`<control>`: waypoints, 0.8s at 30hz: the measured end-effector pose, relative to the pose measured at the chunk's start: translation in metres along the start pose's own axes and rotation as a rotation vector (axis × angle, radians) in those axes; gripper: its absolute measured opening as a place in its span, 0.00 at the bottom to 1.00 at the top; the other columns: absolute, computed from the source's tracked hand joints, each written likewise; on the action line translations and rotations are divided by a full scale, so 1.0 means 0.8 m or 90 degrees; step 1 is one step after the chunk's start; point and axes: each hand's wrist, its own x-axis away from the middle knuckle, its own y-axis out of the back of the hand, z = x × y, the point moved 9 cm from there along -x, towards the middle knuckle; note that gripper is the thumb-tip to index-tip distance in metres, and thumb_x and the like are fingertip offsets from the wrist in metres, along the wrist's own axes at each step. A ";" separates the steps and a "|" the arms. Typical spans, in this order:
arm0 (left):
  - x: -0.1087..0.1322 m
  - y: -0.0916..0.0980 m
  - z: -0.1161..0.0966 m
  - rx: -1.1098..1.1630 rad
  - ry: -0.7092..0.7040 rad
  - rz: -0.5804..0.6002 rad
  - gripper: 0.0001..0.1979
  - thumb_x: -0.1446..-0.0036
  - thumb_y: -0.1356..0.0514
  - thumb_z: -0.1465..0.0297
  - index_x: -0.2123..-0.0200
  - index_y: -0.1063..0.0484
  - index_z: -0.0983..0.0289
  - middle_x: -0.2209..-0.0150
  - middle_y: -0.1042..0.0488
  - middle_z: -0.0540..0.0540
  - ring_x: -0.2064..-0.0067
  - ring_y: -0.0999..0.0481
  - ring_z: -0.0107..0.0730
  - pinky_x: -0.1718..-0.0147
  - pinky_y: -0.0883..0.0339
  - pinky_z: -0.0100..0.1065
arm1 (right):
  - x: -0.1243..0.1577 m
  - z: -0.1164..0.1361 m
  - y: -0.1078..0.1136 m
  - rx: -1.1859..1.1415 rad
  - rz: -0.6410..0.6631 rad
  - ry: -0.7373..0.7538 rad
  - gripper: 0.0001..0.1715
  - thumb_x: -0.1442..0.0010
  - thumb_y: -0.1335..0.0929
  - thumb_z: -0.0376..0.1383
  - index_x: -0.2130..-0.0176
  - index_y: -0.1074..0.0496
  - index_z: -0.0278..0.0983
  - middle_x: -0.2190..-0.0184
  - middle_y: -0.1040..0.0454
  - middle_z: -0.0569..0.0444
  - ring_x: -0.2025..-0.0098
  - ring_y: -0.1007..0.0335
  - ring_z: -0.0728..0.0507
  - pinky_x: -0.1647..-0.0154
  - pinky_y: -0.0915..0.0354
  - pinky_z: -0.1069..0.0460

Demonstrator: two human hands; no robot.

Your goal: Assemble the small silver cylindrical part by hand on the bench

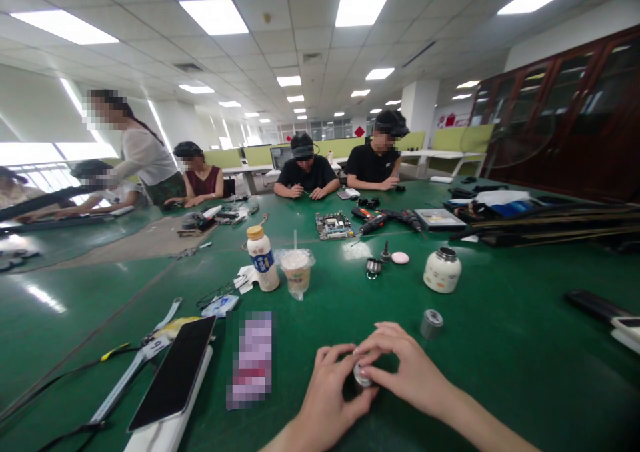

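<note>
Low in the middle of the view, a small silver round metal piece (362, 376) is held between my two hands over the green table. My left hand (331, 384) curls round its near and left side, thumb and fingers closed on it. From the right, my right hand (400, 367) pinches its top with thumb and fingers. My fingers partly cover the piece. A short grey metal cylinder (431, 324) stands just beyond my right hand. Farther back are a white flask body (443, 271) without a lid, a metal part with a ring (373, 268), a dark pointed part (385, 252) and a pink disc (400, 258).
Left of my hands lie a purple item (253, 360), blurred out, and a tablet-like black screen (175, 372). A bottle (263, 259) and a plastic-wrapped cup (297, 271) stand ahead. Beyond are a circuit board (334, 225), power drills (373, 223) and several people around the table.
</note>
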 end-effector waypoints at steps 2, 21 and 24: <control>0.001 -0.001 0.001 -0.002 -0.003 -0.002 0.23 0.48 0.36 0.70 0.48 0.30 0.55 0.50 0.25 0.55 0.47 0.30 0.43 0.49 0.37 0.44 | 0.001 0.003 0.000 -0.002 -0.004 0.010 0.07 0.47 0.27 0.35 0.64 0.23 0.45 0.65 0.20 0.58 0.53 0.29 0.40 0.38 0.49 0.38; 0.005 0.000 0.011 0.003 0.044 -0.026 0.19 0.49 0.34 0.67 0.52 0.27 0.57 0.53 0.25 0.56 0.45 0.32 0.48 0.48 0.39 0.47 | -0.007 -0.119 0.012 -0.035 -0.126 -0.056 0.12 0.43 0.30 0.39 0.59 0.26 0.37 0.62 0.22 0.51 0.58 0.25 0.42 0.52 0.32 0.46; 0.006 0.001 0.013 -0.004 0.050 -0.039 0.19 0.49 0.34 0.67 0.52 0.27 0.57 0.53 0.25 0.56 0.46 0.32 0.47 0.48 0.38 0.46 | -0.008 -0.121 0.012 -0.022 -0.115 -0.054 0.10 0.43 0.30 0.38 0.60 0.25 0.37 0.63 0.22 0.52 0.58 0.26 0.42 0.52 0.32 0.45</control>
